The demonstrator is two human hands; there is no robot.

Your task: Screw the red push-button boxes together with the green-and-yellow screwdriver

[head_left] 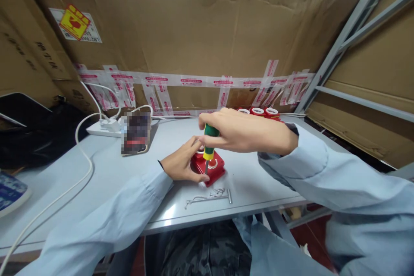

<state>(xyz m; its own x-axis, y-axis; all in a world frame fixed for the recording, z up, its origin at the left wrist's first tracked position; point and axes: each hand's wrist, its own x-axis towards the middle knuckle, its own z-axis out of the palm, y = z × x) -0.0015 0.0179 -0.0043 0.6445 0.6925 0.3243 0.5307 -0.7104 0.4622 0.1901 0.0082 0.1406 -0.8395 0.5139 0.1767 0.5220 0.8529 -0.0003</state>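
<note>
Snugly within right fingers (214,141), a screwdriver (208,151).

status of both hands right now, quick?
Left hand: holding the red device by its side.
Right hand: closed around the screwdriver's green-and-yellow handle.

Toward the back edge of the table (249,181), on the left, a phone (137,131) stands just beside a white power strip (97,130); a white cable (92,166) curves toward the front edge. Taped cardboard (194,26) lines the back; a metal frame (343,43) rises by the far right corner.
</note>
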